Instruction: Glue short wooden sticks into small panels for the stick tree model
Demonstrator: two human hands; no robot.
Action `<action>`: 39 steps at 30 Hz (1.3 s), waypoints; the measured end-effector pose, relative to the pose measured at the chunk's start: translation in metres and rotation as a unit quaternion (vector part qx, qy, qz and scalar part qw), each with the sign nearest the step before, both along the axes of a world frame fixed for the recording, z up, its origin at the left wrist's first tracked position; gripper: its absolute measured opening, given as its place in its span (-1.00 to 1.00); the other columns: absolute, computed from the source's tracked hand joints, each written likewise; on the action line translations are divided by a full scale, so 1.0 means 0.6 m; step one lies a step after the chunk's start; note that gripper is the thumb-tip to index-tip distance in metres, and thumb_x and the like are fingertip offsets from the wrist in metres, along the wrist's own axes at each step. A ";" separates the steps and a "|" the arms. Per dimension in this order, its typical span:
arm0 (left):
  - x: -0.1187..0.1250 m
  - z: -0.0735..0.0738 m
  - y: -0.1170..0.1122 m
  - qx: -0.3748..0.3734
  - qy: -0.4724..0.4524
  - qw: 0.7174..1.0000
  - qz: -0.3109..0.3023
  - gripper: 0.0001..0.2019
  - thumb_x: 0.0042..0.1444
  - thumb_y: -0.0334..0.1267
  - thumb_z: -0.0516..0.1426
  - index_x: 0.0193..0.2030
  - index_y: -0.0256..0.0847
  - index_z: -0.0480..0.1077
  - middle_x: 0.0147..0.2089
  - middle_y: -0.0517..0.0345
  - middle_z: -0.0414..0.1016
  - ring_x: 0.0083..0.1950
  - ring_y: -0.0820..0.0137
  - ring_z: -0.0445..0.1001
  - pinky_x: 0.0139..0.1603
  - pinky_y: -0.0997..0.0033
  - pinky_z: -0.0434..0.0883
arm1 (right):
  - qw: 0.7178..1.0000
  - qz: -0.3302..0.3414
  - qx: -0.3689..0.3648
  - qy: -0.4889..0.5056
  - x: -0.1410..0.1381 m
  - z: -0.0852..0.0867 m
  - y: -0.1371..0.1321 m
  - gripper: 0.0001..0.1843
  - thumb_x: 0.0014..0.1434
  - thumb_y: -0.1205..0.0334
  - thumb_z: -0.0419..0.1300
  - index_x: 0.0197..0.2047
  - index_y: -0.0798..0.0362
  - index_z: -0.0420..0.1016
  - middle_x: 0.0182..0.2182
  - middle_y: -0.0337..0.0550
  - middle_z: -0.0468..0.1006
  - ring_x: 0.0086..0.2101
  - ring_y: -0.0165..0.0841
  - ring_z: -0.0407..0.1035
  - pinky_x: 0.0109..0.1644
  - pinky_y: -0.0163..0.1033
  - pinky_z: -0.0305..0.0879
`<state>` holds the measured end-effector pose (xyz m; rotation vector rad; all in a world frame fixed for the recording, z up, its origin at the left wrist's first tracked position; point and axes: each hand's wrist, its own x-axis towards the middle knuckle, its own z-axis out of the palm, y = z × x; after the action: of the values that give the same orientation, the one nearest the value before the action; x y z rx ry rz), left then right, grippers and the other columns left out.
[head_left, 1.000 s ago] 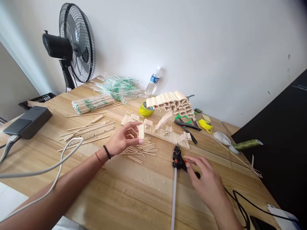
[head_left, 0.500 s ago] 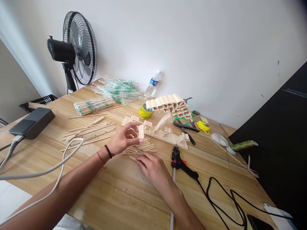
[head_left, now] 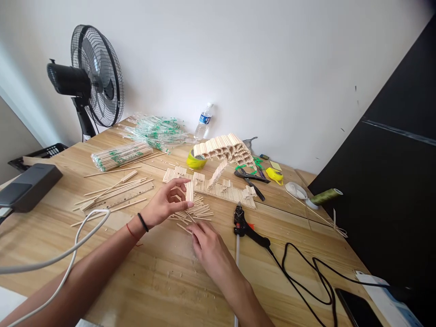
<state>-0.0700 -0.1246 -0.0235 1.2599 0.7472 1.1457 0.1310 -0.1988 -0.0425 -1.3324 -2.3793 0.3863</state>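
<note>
My left hand (head_left: 166, 203) holds a small glued block of short wooden sticks (head_left: 190, 191) upright between thumb and fingers, just above a loose pile of cut sticks (head_left: 199, 211). My right hand (head_left: 207, 245) lies low on the table with its fingertips pinching at a stick at the near edge of that pile; what it grips is too small to make out. Behind the pile stands a stick model (head_left: 223, 152) with a curved roof on a flat base of sticks (head_left: 221, 190). A black hot glue gun (head_left: 247, 227) lies right of my right hand.
A standing fan (head_left: 93, 77), wrapped chopstick bundles (head_left: 121, 156), a water bottle (head_left: 202, 121), yellow tape (head_left: 195, 160), pliers and cutters (head_left: 250, 178), a green thread spool (head_left: 325, 196), a grey box (head_left: 25, 185), a white cable (head_left: 68, 254), black cord (head_left: 306, 277) and a phone (head_left: 357, 311) surround the table (head_left: 163, 281).
My right hand let go of the glue gun and moved left to the pile of cut sticks. My left hand kept hold of the stick block. The view shifted slightly.
</note>
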 end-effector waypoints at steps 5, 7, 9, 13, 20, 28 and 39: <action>0.001 -0.003 -0.002 -0.007 0.011 1.000 -0.019 -0.34 0.04 -0.25 0.48 0.27 -0.11 0.39 -0.17 0.20 0.47 -0.18 0.41 0.54 -0.15 0.38 0.50 | 1.000 -0.020 -0.017 -0.003 0.005 -0.006 -0.002 -0.43 0.07 0.69 0.12 0.08 0.03 0.43 -0.16 -0.06 0.62 -0.22 -0.17 0.57 -0.11 -0.11 0.54; 0.002 -0.003 -0.003 -0.003 0.014 0.999 -0.029 -0.32 0.04 -0.26 0.48 0.28 -0.11 0.38 -0.20 0.20 0.50 -0.19 0.39 0.55 -0.17 0.39 0.48 | 0.999 -0.027 -0.033 -0.005 0.015 -0.004 0.001 -0.46 0.06 0.67 0.12 0.06 0.03 0.42 -0.21 -0.10 0.61 -0.27 -0.20 0.56 -0.15 -0.15 0.51; 0.003 -0.004 -0.005 0.000 0.018 0.999 -0.035 -0.31 0.04 -0.27 0.49 0.29 -0.10 0.37 -0.17 0.19 0.52 -0.21 0.40 0.54 -0.19 0.39 0.46 | 0.998 -0.030 -0.046 -0.002 0.030 0.001 0.005 -0.51 0.06 0.67 0.12 0.00 0.04 0.45 -0.25 -0.14 0.60 -0.31 -0.24 0.54 -0.16 -0.18 0.48; 0.005 -0.004 -0.009 -0.002 0.043 0.998 -0.050 -0.30 0.04 -0.27 0.49 0.29 -0.08 0.33 -0.14 0.19 0.52 -0.19 0.41 0.52 -0.14 0.37 0.46 | 0.994 -0.049 -0.093 0.007 0.071 0.014 0.015 -0.68 0.05 0.63 0.16 -0.24 0.02 0.47 -0.33 -0.21 0.56 -0.36 -0.29 0.49 -0.23 -0.23 0.39; 0.017 0.003 -0.024 0.048 0.108 0.990 -0.071 -0.37 0.13 -0.27 0.43 0.29 -0.11 0.31 -0.16 0.20 0.45 -0.16 0.39 0.46 -0.14 0.34 0.42 | 0.974 -0.072 -0.171 0.131 0.120 0.018 0.019 -0.83 0.14 0.48 0.21 -0.34 -0.01 0.40 -0.39 -0.26 0.53 -0.37 -0.32 0.43 -0.25 -0.23 0.35; 0.040 0.002 -0.048 0.080 0.144 0.979 -0.118 -0.39 0.20 -0.30 0.40 0.33 -0.01 0.30 0.04 0.10 0.47 -0.09 0.38 0.48 -0.13 0.35 0.43 | 0.819 -0.054 -0.294 0.490 0.111 0.008 0.008 -0.35 0.33 0.18 0.35 0.42 -0.15 0.31 -0.34 -0.34 0.54 -0.37 -0.38 0.52 -0.22 -0.22 0.45; 0.051 -0.008 -0.061 0.041 0.109 0.981 -0.157 -0.34 0.28 -0.31 0.36 0.42 0.04 0.21 0.06 0.05 0.61 -0.04 0.30 0.64 0.02 0.24 0.54 | 0.731 -0.007 -0.340 0.591 0.100 0.011 0.002 -0.23 0.21 0.30 0.48 0.41 -0.20 0.37 -0.21 -0.28 0.60 -0.29 -0.40 0.59 -0.20 -0.23 0.64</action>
<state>-0.0394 -0.1611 -0.0282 1.5302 0.6359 0.7958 0.1911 -0.1979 -0.0361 -0.8212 -1.1119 1.6299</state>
